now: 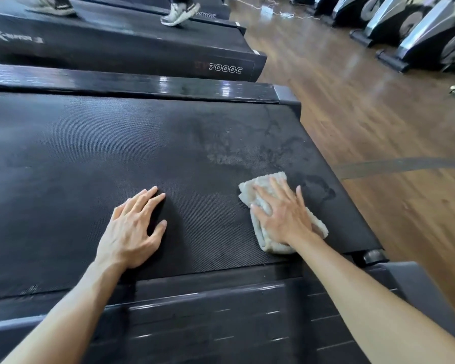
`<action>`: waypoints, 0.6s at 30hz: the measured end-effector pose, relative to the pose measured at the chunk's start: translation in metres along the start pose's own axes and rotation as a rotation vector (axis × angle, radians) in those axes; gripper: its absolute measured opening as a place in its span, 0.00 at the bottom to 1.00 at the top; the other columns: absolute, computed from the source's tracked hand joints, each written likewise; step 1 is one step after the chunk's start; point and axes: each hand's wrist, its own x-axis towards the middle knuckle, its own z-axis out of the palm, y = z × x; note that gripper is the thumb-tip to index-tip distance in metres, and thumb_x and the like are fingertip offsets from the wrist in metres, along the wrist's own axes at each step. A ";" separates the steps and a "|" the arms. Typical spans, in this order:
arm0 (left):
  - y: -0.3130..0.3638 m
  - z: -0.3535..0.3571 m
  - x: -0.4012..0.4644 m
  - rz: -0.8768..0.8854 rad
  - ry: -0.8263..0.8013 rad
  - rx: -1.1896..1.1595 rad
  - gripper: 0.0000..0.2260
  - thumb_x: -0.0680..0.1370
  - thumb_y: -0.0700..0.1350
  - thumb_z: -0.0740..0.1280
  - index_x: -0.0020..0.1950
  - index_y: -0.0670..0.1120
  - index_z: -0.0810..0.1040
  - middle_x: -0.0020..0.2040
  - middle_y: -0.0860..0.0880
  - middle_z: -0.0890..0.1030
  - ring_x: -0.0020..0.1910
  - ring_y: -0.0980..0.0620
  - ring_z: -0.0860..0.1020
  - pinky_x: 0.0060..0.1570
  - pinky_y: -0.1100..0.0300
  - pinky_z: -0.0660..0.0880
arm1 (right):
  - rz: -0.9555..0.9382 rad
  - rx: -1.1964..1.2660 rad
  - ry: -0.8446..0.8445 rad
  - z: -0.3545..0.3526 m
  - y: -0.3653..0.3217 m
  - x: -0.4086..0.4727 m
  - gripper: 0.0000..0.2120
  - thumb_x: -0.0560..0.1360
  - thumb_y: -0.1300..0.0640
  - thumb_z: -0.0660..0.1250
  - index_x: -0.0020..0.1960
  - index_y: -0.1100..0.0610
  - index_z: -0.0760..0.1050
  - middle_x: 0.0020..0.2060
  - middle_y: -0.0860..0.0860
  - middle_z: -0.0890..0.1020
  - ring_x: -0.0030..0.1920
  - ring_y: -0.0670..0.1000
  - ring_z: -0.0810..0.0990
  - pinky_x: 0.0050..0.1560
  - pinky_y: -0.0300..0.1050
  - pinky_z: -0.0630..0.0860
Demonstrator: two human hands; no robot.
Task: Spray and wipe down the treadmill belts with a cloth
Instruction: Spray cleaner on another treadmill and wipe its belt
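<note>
Right hand [284, 214]: we press it flat, fingers spread, on the cloth [267, 232].
Left hand [132, 229]: flat, fingers straight, on the belt [90, 158].
Cloth: crumpled, near the belt's right end.
Belt: damp streaks beyond the cloth.

A glossy wooden floor [352, 106] runs along the right. Grey exercise machines [415, 35] line its far right edge. A white sneaker [179, 13] treads a neighbouring treadmill marked "7000C" [225, 69]. White cables [286, 13] trail across the far floor.
</note>
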 end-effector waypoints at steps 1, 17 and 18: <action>-0.001 0.000 0.000 0.003 -0.005 0.002 0.32 0.75 0.63 0.50 0.79 0.56 0.64 0.81 0.57 0.60 0.80 0.55 0.55 0.77 0.55 0.52 | 0.059 -0.008 0.012 0.000 -0.005 0.007 0.28 0.82 0.36 0.49 0.81 0.40 0.57 0.84 0.50 0.51 0.83 0.52 0.41 0.80 0.59 0.34; -0.002 0.001 0.001 0.001 -0.020 0.010 0.30 0.77 0.61 0.52 0.79 0.55 0.64 0.81 0.57 0.60 0.80 0.55 0.54 0.77 0.55 0.52 | -0.068 0.101 -0.025 0.000 -0.049 0.013 0.24 0.82 0.41 0.53 0.78 0.39 0.64 0.81 0.45 0.59 0.81 0.51 0.53 0.81 0.56 0.48; -0.002 0.001 0.001 -0.006 -0.016 0.005 0.30 0.77 0.60 0.53 0.79 0.55 0.64 0.81 0.57 0.60 0.80 0.55 0.55 0.77 0.55 0.52 | -0.008 0.066 -0.006 -0.001 -0.057 0.024 0.24 0.83 0.41 0.52 0.78 0.39 0.64 0.81 0.47 0.59 0.81 0.52 0.53 0.81 0.56 0.48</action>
